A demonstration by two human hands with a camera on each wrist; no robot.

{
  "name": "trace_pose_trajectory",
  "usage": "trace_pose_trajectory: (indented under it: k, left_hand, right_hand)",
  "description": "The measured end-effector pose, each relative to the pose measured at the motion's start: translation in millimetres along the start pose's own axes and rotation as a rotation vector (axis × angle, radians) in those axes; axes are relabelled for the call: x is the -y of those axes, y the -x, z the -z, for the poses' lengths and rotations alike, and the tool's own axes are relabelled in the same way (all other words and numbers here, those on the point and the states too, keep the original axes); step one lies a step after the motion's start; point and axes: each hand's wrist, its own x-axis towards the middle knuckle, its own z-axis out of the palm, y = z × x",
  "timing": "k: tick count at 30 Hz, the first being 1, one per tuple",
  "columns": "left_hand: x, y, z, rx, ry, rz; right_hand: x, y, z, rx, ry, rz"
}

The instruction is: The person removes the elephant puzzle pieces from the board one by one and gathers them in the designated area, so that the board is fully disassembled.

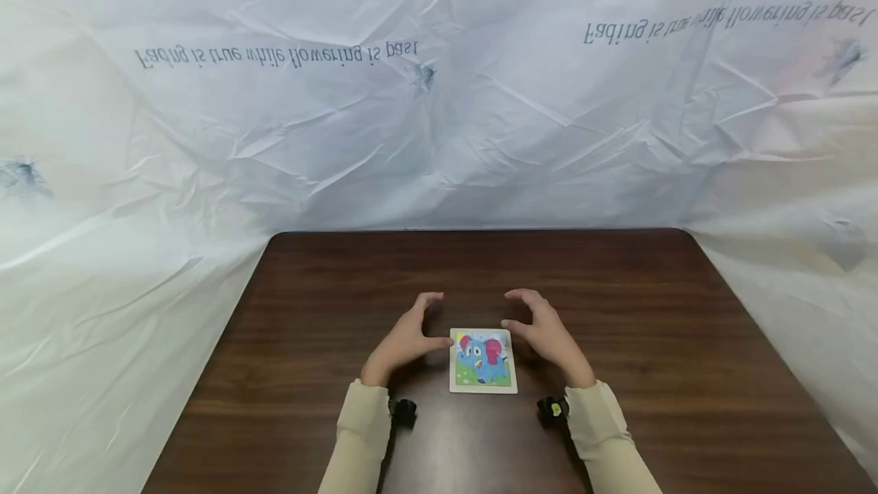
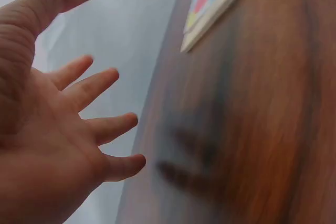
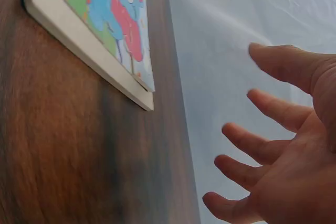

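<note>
A square jigsaw puzzle [image 1: 483, 360] with a blue elephant picture lies flat on the dark wooden table, framed by a pale wooden border. My left hand [image 1: 406, 338] hovers at its left side, fingers spread and thumb near the puzzle's upper left edge. On the other side, my right hand [image 1: 546, 334] is held with its fingers apart, the thumb close to the upper right corner. Neither hand holds anything. The right wrist view shows the puzzle's board [image 3: 94, 61] from low down, with one picture piece standing slightly proud at a corner.
The brown table [image 1: 309, 311] stretches beyond both hands to a rounded far edge. White plastic sheeting [image 1: 384, 136] with printed lettering hangs behind and along both sides. A black wrist camera [image 1: 405, 412] sits on the left wrist, another [image 1: 551, 408] on the right.
</note>
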Motion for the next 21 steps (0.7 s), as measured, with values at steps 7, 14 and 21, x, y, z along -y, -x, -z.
trace_pose_trajectory:
  k: [7,14,21]
  left_hand:
    - [7.3,-25.2,-23.1,0.112,-0.027,-0.052]
    - [10.4,-31.8,-28.9,0.148,-0.037,-0.103]
    - [17.3,-36.7,-30.4,0.164,-0.107,-0.082]
  right_hand:
    - [-11,-11.6,-8,0.049,0.041,-0.055]
    - [-18,-16.4,-15,0.083,0.062,-0.053]
    - [-22,-20.0,-20,0.143,0.099,-0.024]
